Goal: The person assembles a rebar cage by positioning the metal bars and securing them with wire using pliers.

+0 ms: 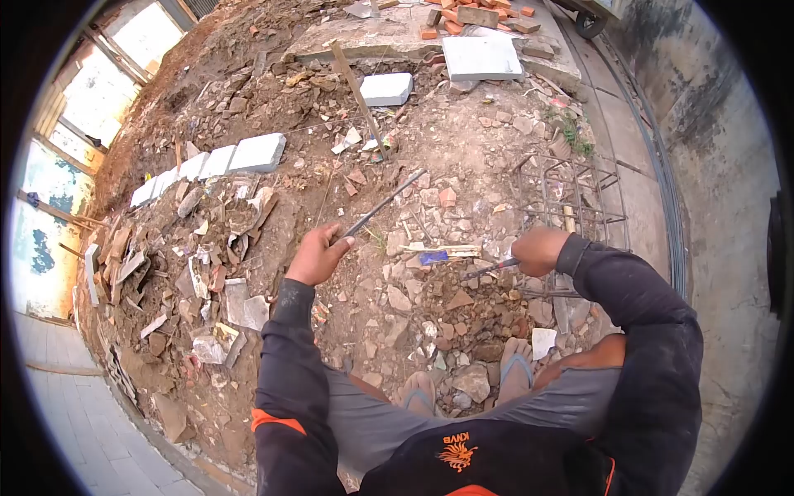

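Note:
My left hand is closed around the lower end of a thin grey metal rod, which slants up and to the right over the rubble. On the right, my right hand is closed on a slim tool with a dark grip. Its tip points left, and its exact kind is unclear. Between the two hands, a small blue object lies by some thin wooden strips on the ground. Beyond my right hand lies a rebar cage.
Broken stone and rubble surround my sandalled feet. A wooden stake stands ahead, with a string near it. White blocks line the left, and a larger white block lies ahead near orange bricks. A concrete wall runs along the right.

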Demonstrator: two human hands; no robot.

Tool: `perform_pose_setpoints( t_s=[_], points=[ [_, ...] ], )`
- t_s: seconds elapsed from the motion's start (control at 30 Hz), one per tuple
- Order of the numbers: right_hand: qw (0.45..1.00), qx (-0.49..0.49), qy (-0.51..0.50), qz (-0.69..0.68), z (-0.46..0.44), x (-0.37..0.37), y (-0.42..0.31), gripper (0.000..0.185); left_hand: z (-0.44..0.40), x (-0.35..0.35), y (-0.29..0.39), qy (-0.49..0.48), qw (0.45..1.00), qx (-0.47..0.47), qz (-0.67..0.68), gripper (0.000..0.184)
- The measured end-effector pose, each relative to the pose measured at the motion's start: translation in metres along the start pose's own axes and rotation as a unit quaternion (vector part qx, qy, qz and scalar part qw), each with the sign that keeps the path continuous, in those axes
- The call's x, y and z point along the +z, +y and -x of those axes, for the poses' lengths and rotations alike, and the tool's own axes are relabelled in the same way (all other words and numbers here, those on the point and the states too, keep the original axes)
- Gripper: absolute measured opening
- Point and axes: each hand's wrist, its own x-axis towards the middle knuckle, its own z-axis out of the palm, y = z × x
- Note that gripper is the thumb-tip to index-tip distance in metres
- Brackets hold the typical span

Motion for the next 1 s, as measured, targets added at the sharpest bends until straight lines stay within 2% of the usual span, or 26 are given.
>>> perform_pose_setpoints(
  t_s=[0.03,0.07,0.1,0.13,0.17,0.2,0.23,0.27,0.3,0.33,0.37,0.43,0.5,0.53,0.6,0.73,0.8,0.93,1.0],
  points=[
    [1.000,0.000,-0.003,-0.001,0.010,-0.009,-0.004,0.025,-0.001,0.002,0.000,0.080,0.995,0.029,0.041,0.021],
    [1.000,-0.016,0.016,0.000,0.018,-0.015,-0.007,0.026,-0.004,0.002,-0.002,0.036,0.988,-0.058,0.137,0.019],
    [0.999,-0.030,0.034,0.000,0.027,-0.019,-0.011,0.029,-0.003,0.005,0.001,0.030,0.988,-0.060,0.140,0.019],
    [0.999,-0.028,0.028,-0.004,0.037,-0.019,-0.017,0.029,-0.005,0.010,0.007,0.059,0.968,-0.066,0.233,0.015],
    [0.990,-0.066,0.036,-0.117,0.049,-0.017,-0.026,0.035,-0.008,0.014,0.011,0.087,0.939,-0.072,0.324,0.011],
    [0.967,-0.100,0.045,-0.230,0.057,-0.009,-0.033,0.042,-0.012,0.016,0.012,0.075,0.941,-0.056,0.324,0.010],
    [0.967,-0.091,0.040,-0.236,0.060,0.000,-0.036,0.042,-0.014,0.020,0.013,0.064,0.941,-0.056,0.329,0.010],
    [0.921,-0.081,-0.073,-0.373,0.064,0.013,-0.038,0.047,-0.015,0.024,0.015,0.075,0.937,-0.049,0.338,0.012],
    [0.845,-0.067,-0.179,-0.500,0.067,0.026,-0.038,0.052,-0.017,0.030,0.017,0.083,0.933,-0.041,0.347,0.013],
    [0.798,-0.064,-0.235,-0.551,0.065,0.048,-0.034,0.049,-0.020,0.038,0.010,0.078,0.924,-0.049,0.371,0.019],
    [0.792,-0.055,-0.231,-0.563,0.060,0.070,-0.033,0.049,-0.022,0.044,0.003,0.062,0.925,-0.045,0.373,0.019],
    [0.843,-0.088,-0.201,-0.492,0.046,0.121,-0.036,0.048,-0.026,0.052,0.005,0.057,0.907,-0.070,0.411,0.024],
    [0.903,-0.115,-0.057,-0.409,0.021,0.195,-0.047,0.044,-0.026,0.061,0.009,0.046,0.908,-0.079,0.409,0.025],
    [0.900,-0.103,-0.048,-0.422,0.008,0.231,-0.056,0.044,-0.026,0.067,0.007,0.054,0.895,-0.101,0.431,0.024],
    [0.925,-0.073,0.063,-0.367,-0.013,0.282,-0.070,0.041,-0.030,0.076,0.005,0.048,0.887,-0.112,0.446,0.023],
    [0.905,-0.047,0.073,-0.416,-0.017,0.300,-0.082,0.040,-0.022,0.095,0.003,0.027,0.866,-0.140,0.480,0.023],
    [0.920,-0.087,0.114,-0.364,-0.018,0.302,-0.075,0.044,-0.020,0.103,0.006,0.028,0.852,-0.151,0.500,0.023],
    [0.934,-0.098,0.192,-0.284,-0.017,0.311,-0.055,0.046,-0.026,0.122,0.019,0.037,0.853,-0.145,0.500,0.018],
    [0.878,0.009,0.209,-0.431,0.000,0.307,-0.043,0.051,-0.024,0.131,0.032,0.040,0.854,-0.147,0.498,0.016]
  ],
)
